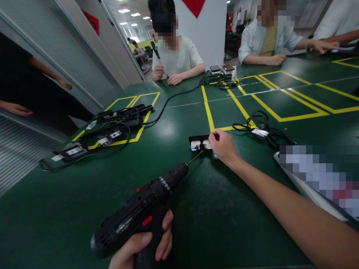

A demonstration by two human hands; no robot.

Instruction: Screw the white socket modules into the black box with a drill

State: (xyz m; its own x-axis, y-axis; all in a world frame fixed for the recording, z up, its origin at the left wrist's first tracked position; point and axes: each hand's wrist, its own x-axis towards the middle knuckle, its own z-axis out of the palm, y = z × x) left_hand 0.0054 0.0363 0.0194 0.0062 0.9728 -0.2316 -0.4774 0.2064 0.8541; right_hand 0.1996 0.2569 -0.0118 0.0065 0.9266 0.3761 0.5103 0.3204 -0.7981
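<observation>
My left hand (146,244) is wrapped round the grip of a black cordless screwdriver (140,211) near the bottom of the view. Its thin bit (195,157) points up and right at a small black socket panel with white inserts (199,143) lying on the green table. My right hand (223,145) reaches in from the right, fingers curled onto the panel's right end.
Black power adapters with cables (112,129) lie to the left inside yellow tape lines. Another coiled adapter (260,130) sits right of the panel. A white tray edge (305,188) is at the right. Several people sit across the table (174,52); one stands at the left.
</observation>
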